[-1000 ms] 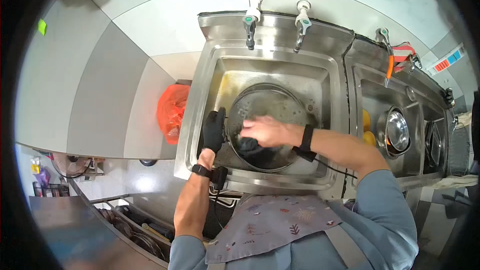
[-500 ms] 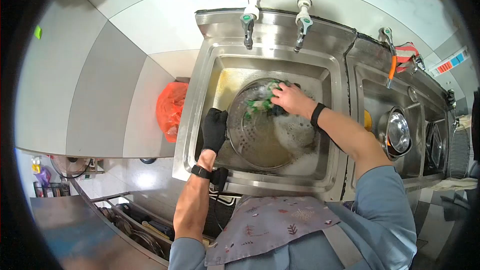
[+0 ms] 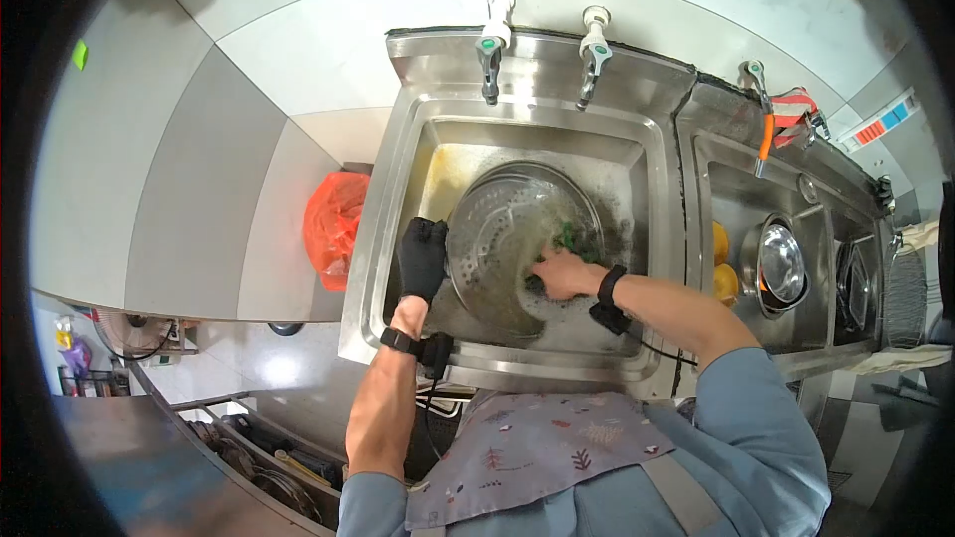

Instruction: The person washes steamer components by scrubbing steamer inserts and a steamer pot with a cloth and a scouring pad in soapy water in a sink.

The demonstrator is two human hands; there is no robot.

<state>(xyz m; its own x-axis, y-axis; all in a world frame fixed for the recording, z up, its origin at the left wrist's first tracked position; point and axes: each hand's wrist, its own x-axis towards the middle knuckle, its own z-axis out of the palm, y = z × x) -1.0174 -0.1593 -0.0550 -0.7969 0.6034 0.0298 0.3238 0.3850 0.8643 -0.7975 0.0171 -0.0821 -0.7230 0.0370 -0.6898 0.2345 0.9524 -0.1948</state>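
A large round pan with holes in its base (image 3: 487, 229) lies in the steel sink (image 3: 363, 278), wet and partly under foam. My left hand (image 3: 423, 257), in a black glove, is closed on the pan's left rim. At the pan's lower right, my bare right hand (image 3: 565, 274) presses a green and dark scrubbing cloth (image 3: 572, 239) against the surface. The fingers are curled over the cloth and hide part of it.
Two taps (image 3: 490, 60) (image 3: 593, 60) stand behind the sink. An orange-red bag (image 3: 335, 229) is left of it. The right-hand sink holds metal bowls (image 3: 782, 264) and yellow items (image 3: 725, 283). A tap with an orange hose (image 3: 765, 139) hangs above that sink.
My right hand with the cloth swept up to the pan's far side, then back down to its lower right. My left hand has stayed at the left rim.
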